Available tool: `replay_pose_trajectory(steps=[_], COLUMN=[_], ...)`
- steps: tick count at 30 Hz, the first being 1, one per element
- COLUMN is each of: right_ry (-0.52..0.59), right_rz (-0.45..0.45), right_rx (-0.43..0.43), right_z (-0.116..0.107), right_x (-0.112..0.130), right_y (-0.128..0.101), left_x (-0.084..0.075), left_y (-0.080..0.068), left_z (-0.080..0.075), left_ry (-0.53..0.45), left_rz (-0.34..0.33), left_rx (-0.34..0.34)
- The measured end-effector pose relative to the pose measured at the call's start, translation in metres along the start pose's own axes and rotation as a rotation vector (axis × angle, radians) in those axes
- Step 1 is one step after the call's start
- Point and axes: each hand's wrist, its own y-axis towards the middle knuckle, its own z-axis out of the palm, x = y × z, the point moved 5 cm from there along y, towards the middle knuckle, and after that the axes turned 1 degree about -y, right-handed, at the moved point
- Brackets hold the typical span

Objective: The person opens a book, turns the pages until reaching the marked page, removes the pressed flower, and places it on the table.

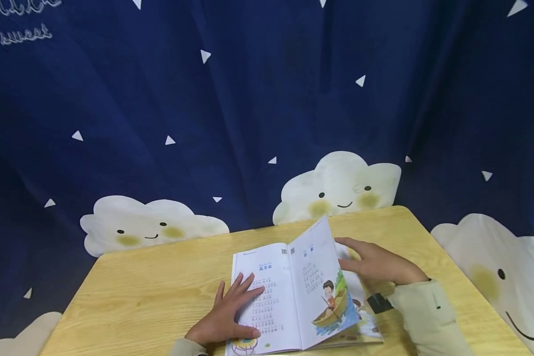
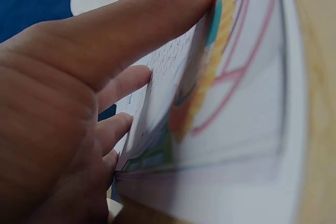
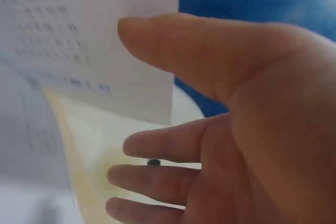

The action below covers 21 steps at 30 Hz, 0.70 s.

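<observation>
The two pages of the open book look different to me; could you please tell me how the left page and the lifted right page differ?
The left page lies flat on the table, while the lifted page stands tilted up from the spine. The left hand presses straight fingers on the left page; the right hand lies behind the lifted page with relaxed fingers. The left page is mostly text; the lifted page adds a boat picture. Both carry short printed lines.
</observation>
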Motion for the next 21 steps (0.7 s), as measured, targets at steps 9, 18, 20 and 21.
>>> replay_pose_trajectory(steps=[9, 18, 20, 21], right_ry=[0.001, -0.095, -0.097, -0.095], right_rz=[-0.112, -0.076, -0.080, -0.078], right_rx=[0.164, 0.200, 0.196, 0.194], right_z=[0.043, 0.074, 0.077, 0.079], right_x=[0.037, 0.043, 0.043, 0.043], right_y=[0.020, 0.026, 0.027, 0.028], left_x=[0.001, 0.003, 0.002, 0.001], left_y=[-0.001, -0.002, -0.001, -0.001], left_z=[-0.002, 0.002, 0.001, 0.001], left_ry=[0.012, 0.027, 0.039, 0.043], left_rz=[-0.016, -0.020, -0.019, -0.020], left_rx=[-0.002, 0.007, 0.006, 0.008])
